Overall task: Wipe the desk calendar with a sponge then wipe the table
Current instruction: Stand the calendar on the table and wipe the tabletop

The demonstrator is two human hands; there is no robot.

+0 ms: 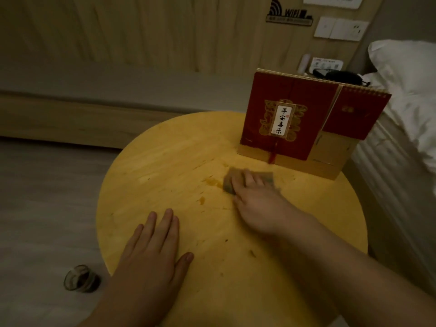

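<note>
A red desk calendar (297,119) with a gold base stands upright at the far right of the round yellow wooden table (165,166). My right hand (259,201) presses flat on a grey-brown sponge (266,178) on the tabletop just in front of the calendar. Orange smears (212,182) lie immediately left of the sponge, with small dark specks nearer me. My left hand (155,246) rests palm down on the table's near left part, fingers spread, holding nothing.
A bed with white pillows (405,90) runs along the right, close to the table. Black glasses (339,76) lie behind the calendar. A small round dark object (81,278) sits on the floor at lower left. A wood-panelled wall with sockets (342,28) is behind.
</note>
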